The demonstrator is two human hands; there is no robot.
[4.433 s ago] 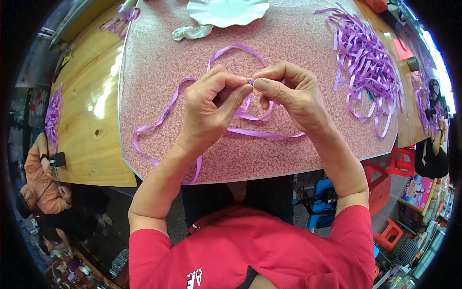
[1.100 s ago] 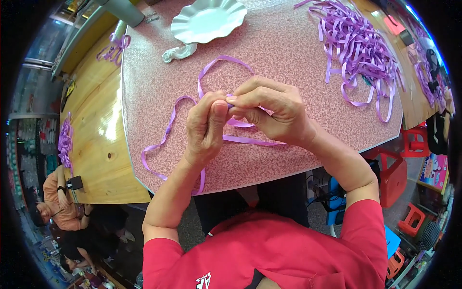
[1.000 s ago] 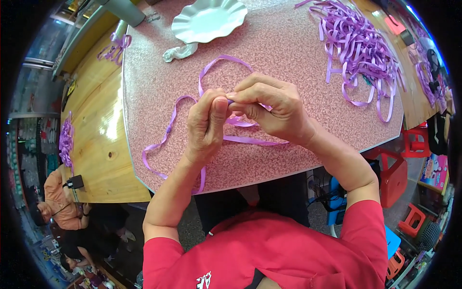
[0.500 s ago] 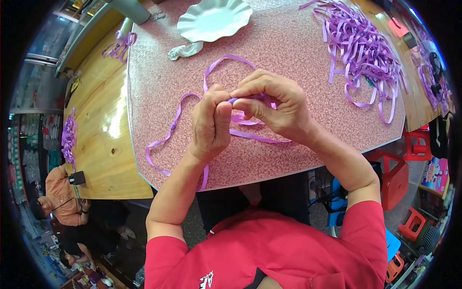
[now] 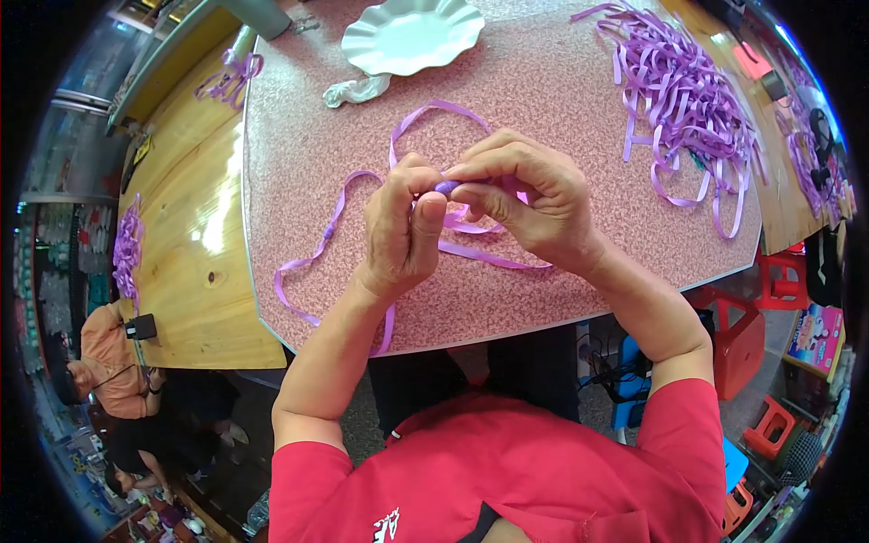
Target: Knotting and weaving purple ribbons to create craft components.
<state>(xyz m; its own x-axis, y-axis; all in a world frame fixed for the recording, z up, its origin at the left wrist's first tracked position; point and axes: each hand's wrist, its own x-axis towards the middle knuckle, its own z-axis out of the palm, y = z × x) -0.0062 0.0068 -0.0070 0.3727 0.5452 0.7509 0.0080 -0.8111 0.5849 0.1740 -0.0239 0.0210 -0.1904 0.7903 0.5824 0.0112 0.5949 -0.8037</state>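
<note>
Centrally, the bare left hand [image 5: 400, 222] and bare right hand [image 5: 539, 204], each narrowed to a pinch, grip opposite sides of a small rounded purple piece [image 5: 446, 187], apparently to steady it above the pink speckled desk [image 5: 552, 90]. Around them, a long lilac satin ribbon [image 5: 493, 257] lies in loose loops reaching the near edge, probably leaving slack. Outward, a tangled lilac ribbon heap [image 5: 688, 109] lies along the right edge, presumably within reach; a white scalloped plate [image 5: 413, 36] sits toward the far edge.

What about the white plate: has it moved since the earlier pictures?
No; against the pink table, the plate keeps its place beside the crumpled white wad.
</note>
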